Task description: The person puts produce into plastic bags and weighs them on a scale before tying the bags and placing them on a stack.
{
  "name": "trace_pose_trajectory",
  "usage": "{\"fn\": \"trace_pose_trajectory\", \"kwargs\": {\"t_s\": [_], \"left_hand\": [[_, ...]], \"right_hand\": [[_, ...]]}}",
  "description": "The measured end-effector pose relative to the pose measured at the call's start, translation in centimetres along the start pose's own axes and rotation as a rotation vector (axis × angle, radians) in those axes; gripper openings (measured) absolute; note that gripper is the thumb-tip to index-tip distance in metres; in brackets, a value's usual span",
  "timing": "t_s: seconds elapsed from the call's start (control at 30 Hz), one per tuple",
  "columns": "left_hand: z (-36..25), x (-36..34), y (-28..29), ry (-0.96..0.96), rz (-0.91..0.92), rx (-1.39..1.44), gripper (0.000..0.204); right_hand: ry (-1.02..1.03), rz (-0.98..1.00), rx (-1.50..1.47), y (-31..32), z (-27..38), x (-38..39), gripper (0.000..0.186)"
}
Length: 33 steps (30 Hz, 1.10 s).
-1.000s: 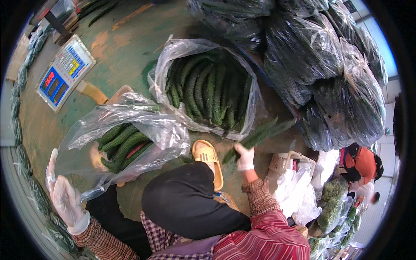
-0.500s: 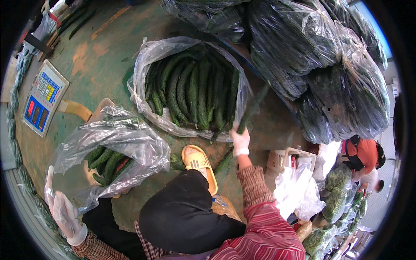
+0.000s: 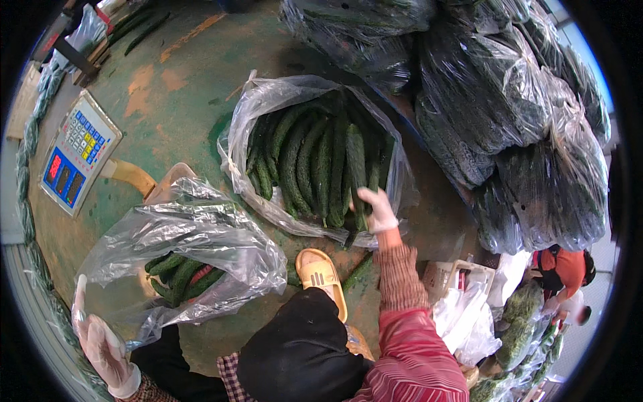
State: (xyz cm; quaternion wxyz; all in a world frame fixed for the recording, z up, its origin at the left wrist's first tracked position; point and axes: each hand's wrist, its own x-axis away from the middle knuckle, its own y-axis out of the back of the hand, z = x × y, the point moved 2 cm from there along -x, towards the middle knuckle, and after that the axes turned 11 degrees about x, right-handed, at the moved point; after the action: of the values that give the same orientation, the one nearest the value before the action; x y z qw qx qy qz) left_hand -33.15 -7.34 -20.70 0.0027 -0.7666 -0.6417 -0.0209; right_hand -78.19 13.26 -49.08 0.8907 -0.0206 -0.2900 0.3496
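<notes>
My right hand (image 3: 376,211), in a thin pale glove, grips the near end of a long dark green cucumber (image 3: 356,157). That cucumber lies over the right part of a large open plastic bag (image 3: 236,157) full of cucumbers (image 3: 305,161) set side by side. At the lower left my gloved left hand (image 3: 104,342) holds the mouth edge of a second clear bag (image 3: 194,224), one finger stretched along the rim. Several cucumbers (image 3: 179,278) lie inside this bag. Part of its film hides them.
A scale display (image 3: 77,154) stands at the left on a tan post. Filled bags of cucumbers (image 3: 482,100) are stacked at the upper right. My yellow slipper (image 3: 321,278) is between the two bags. A crate with white bags (image 3: 462,288) and a person in orange (image 3: 566,275) are at the right.
My right hand has swung the cucumber from beyond the large bag's right edge leftward over its contents. My left hand stays at the clear bag. The whole view has shifted slightly.
</notes>
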Motion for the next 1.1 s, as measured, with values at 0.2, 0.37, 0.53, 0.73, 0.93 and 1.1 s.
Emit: {"fn": "trace_pose_trajectory", "kwargs": {"t_s": [0.2,0.37,0.53,0.73,0.93,1.1], "left_hand": [[-0.4,0.0,3.0,0.036,-0.014,0.123,0.052],[-1.8,0.3,2.5,0.034,-0.159,0.222,0.059],[-2.9,1.0,7.8,0.020,-0.257,0.324,0.057],[-1.5,2.0,10.1,0.084,0.042,0.479,0.058],[-1.4,-0.1,9.7,0.204,-0.058,0.503,0.053],[-5.3,-2.5,5.5,-0.055,-0.091,0.154,0.040]], "right_hand": [[0.056,0.425,0.140,-9.5,5.0,9.9,0.060],[1.036,0.828,1.011,-18.4,9.5,13.4,0.060],[1.250,1.176,1.357,-33.4,7.2,15.8,0.067],[1.181,0.692,1.805,-41.0,-1.3,4.1,0.076],[1.056,0.295,2.253,-39.6,3.7,4.7,0.047],[1.570,0.220,1.678,-34.4,12.6,4.4,0.029]]}}
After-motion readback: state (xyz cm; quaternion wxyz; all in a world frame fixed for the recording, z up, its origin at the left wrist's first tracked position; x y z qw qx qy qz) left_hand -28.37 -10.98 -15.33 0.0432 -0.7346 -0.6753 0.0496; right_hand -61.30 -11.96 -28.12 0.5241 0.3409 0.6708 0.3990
